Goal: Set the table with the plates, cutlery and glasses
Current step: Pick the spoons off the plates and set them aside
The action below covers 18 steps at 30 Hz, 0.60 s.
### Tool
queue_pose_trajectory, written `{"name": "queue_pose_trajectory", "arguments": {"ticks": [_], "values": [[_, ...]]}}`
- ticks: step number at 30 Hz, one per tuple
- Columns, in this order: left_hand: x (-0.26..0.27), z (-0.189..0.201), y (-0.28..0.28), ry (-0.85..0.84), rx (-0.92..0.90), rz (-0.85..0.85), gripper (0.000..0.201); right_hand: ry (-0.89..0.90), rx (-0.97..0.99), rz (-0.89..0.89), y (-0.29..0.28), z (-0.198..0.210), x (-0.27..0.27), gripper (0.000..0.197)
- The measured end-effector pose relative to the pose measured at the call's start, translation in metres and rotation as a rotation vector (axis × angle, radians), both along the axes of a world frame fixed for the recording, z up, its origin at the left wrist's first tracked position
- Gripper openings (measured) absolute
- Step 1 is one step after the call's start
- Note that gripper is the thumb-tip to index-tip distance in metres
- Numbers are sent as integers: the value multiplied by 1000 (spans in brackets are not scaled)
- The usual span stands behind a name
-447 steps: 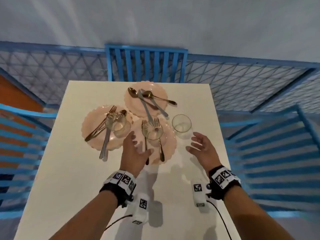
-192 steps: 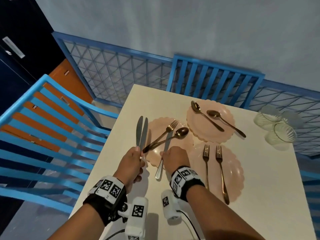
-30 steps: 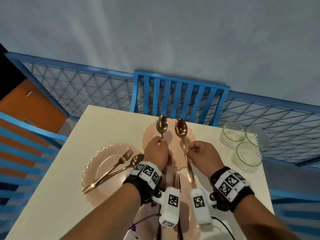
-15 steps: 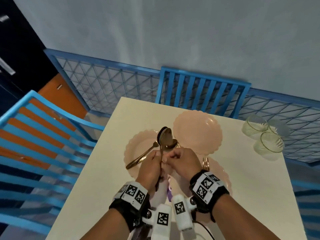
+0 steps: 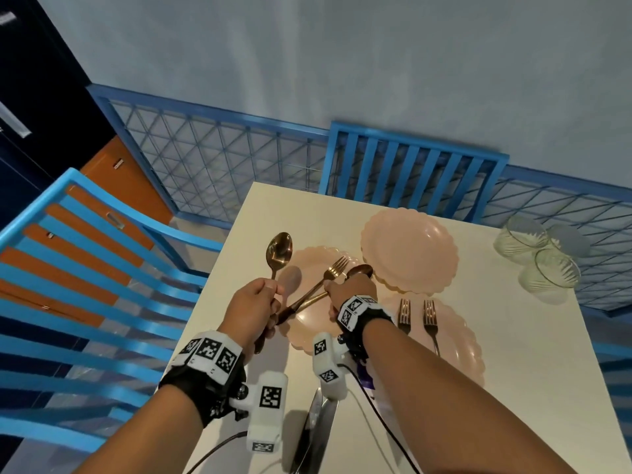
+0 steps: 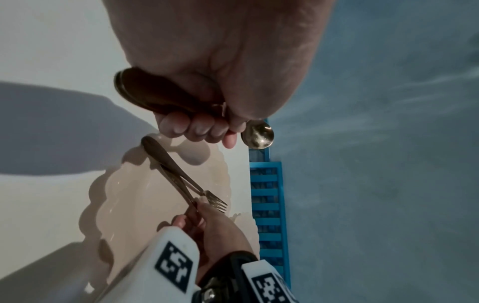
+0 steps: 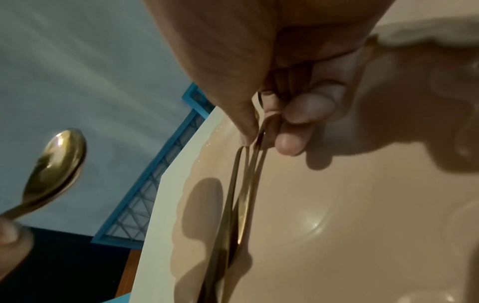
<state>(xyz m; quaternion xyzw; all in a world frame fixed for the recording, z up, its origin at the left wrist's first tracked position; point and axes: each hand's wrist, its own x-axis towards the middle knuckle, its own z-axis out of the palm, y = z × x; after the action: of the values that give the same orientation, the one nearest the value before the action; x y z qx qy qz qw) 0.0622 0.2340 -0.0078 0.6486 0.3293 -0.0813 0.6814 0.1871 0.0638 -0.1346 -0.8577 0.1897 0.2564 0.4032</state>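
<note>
Cutlery is stiff, slick metal: we clamp our left hand (image 5: 254, 304) on gold spoon handles (image 5: 279, 252); our right hand (image 5: 352, 291) pinches gold fork (image 5: 333, 269) mid-shaft over pink scalloped plate (image 5: 313, 331).

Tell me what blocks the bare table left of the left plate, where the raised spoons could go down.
Nothing visible does. The left hand holds the spoons upright above the table strip beside the left plate, and that strip looks bare; only the spoons' shadow falls nearby.
</note>
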Motion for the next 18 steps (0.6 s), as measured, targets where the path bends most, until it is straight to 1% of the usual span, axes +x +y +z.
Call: {"name": "queue_pose_trajectory", "arguments": {"ticks": [1,3,5,6,8,9,10,12,13,14,15,16,18], "values": [[-2,0,2,-1,-12,-3,26,9,8,-32,0,-9,4,56],[-6,0,6,-6,-27,-6,27,18,37,-57,4,28,-6,48],[-10,1,9,-19,-46,1,28,10,48,-89,6,55,-11,27],[-11,2,10,-27,-55,10,28,6,64,-84,2,61,-12,19],[-13,5,12,-42,-74,31,28,-11,39,-77,-2,78,-10,18],[-13,6,12,-45,-84,42,28,-63,18,-111,-7,83,-11,17],[-13,9,11,-44,-97,53,27,-137,46,-154,-10,93,-13,18],[-12,14,8,-35,-170,83,25,-245,74,-174,-14,127,-32,19],[-12,17,4,-33,-225,97,24,-226,116,-150,-15,143,-43,18],[-12,20,0,-36,-271,99,24,-189,211,-113,-14,155,-55,15],[-12,23,-5,-37,-292,88,24,-135,307,-52,-11,167,-68,12],[-13,24,-10,-35,-291,67,25,-104,364,32,-8,173,-77,11],[-18,27,-22,-25,-301,18,26,-59,375,165,0,183,-92,11]]}}
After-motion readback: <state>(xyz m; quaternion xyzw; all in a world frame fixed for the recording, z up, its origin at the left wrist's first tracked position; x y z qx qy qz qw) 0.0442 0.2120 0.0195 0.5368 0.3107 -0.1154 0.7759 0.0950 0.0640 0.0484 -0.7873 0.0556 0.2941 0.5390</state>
